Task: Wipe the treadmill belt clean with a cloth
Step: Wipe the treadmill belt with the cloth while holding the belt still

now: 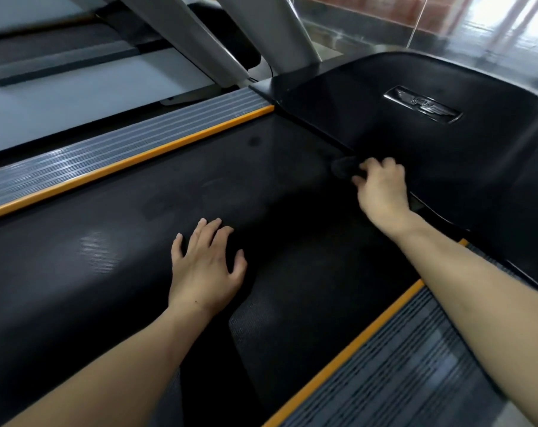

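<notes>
The right hand (381, 183) pinches a dark cloth (343, 168) against the treadmill belt (138, 241), at about one o'clock in the view, right at the seam under the black motor cover (415, 140). The left hand (206, 266) lies spread, fingers flat, on the belt near the centre, and looks to be bracing. To wipe well here, keep the cloth bunched under the fingertips, press evenly, and draw it along the seam toward ten o'clock, up to the orange-edged side rail (122, 149). The left hand should stay planted so the belt does not slide.
</notes>
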Tool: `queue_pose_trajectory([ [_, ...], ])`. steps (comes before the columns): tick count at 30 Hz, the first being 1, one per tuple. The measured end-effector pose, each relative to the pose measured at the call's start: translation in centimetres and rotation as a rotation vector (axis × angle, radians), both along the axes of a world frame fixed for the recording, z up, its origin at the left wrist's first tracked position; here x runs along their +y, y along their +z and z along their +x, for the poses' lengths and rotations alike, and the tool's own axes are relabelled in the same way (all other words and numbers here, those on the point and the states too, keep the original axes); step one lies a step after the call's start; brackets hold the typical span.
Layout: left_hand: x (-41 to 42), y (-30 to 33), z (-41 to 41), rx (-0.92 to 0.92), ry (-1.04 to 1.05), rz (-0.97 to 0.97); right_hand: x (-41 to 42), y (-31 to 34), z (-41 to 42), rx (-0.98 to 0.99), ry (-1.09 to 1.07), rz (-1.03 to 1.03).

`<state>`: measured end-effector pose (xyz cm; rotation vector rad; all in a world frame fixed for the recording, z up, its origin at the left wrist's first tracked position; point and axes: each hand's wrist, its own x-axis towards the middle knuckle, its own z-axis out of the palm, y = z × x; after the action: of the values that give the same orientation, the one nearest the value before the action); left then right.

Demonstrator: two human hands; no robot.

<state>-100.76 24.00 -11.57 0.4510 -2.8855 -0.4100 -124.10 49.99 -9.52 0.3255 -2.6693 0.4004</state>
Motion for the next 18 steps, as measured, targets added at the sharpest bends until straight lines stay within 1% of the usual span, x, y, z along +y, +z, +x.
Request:
queue_pose_trajectory([
  [1,0.0,0.0,0.0,0.001,0.003,0.007,0.1,0.0,0.0,-0.018,-0.033,-0.028],
  [3,0.0,-0.1,0.0,0.003,-0.003,0.009,-1.8,0.2,2.8,-0.062,-0.006,-0.037],
  [4,0.0,-0.1,-0.1,0.006,-0.005,0.008,-3.3,0.3,5.1,-0.075,0.054,-0.042],
  [7,-0.1,-0.2,-0.1,0.012,-0.006,0.004,-6.6,-0.4,12.4,-0.120,0.355,-0.033],
  [9,-0.2,-0.2,-0.1,0.013,-0.006,-0.011,-6.4,-0.4,13.8,-0.137,0.494,-0.053],
  [10,-0.2,-0.2,0.0,0.015,-0.008,-0.013,-5.7,-0.3,13.0,-0.130,0.517,-0.045],
  [12,-0.2,-0.2,0.0,0.023,-0.008,-0.009,-3.6,-0.4,9.2,-0.076,0.412,0.016],
  [14,-0.1,-0.2,0.0,0.022,-0.005,-0.011,-0.1,-0.3,3.9,-0.017,0.203,0.041],
  [15,-0.1,-0.1,0.0,0.021,-0.005,-0.012,1.4,0.0,2.1,-0.019,0.094,0.023],
  [16,0.0,-0.2,0.0,0.023,-0.004,-0.010,2.2,0.1,1.3,-0.037,0.011,0.000],
  [18,0.0,-0.2,0.0,0.021,-0.005,-0.001,1.2,0.1,2.5,-0.057,-0.049,-0.001],
])
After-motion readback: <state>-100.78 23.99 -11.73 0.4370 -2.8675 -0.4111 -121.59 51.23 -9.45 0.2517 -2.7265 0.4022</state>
